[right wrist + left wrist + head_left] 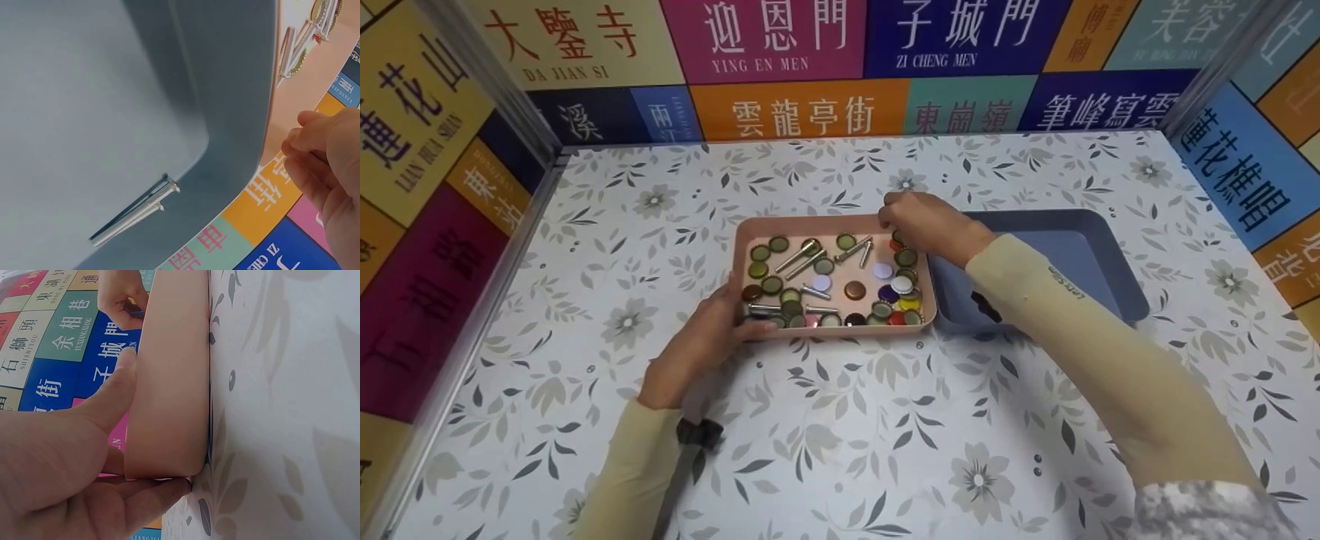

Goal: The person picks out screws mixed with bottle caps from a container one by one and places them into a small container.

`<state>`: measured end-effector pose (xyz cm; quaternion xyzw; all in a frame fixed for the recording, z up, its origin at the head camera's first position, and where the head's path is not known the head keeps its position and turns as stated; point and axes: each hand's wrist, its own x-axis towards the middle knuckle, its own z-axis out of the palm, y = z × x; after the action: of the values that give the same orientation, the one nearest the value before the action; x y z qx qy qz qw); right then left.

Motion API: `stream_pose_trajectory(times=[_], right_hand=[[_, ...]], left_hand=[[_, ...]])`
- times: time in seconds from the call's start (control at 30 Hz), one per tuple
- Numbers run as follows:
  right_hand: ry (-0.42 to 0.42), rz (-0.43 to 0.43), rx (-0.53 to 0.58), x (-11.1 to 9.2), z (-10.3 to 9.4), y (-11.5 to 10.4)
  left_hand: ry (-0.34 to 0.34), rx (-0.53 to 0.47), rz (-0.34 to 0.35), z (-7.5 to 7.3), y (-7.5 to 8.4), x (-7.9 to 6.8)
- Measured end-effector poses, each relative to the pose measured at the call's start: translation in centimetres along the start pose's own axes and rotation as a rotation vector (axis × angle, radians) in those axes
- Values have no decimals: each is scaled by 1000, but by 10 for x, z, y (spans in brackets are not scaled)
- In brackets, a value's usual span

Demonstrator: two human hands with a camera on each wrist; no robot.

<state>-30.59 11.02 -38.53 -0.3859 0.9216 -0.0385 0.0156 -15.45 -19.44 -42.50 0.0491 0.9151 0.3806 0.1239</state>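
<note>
A pink tray (840,331) holds several crown bottle caps (854,289) and several silver screws (808,262). My left hand (701,330) grips its near left corner. In the left wrist view the thumb (121,374) lies along the rim and the fingers bend around the corner. Over the pink tray's far right corner is my right hand (926,221), its fingers curled together. The right wrist view shows nothing between these fingertips (295,138). On the right stands a blue-grey tray (1057,247). Two silver screws (135,219) lie inside it by the wall.
The trays stand side by side on a white tabletop (840,435) printed with leaves and flowers. Colourful panels (799,109) with Chinese lettering rise at the back and both sides. My right forearm (1072,322) crosses above the blue-grey tray.
</note>
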Motion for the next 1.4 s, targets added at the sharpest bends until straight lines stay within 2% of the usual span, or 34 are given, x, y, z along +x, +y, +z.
stream_pose_trajectory(times=[0.2,0.47,0.67,1.03,1.27,1.4], right_hand=[[-20,-14,-4,4,2,-4],[92,-131,-34,5,10,-4],[26,-103,-26,9,10,-9],[-44,-71,-16,18,6,-20],[-59,-51,-6,19,9,-23],[-75,-36,-2,20,8,-25]], left_hand=[[-10,-5,-18,0,0,0],[-2,7,-1,0,0,0],[-5,-2,-20,0,0,0],[-5,12,-25,-1,0,-1],[1,-18,0,-1,0,-1],[9,-2,13,-1,0,-1]])
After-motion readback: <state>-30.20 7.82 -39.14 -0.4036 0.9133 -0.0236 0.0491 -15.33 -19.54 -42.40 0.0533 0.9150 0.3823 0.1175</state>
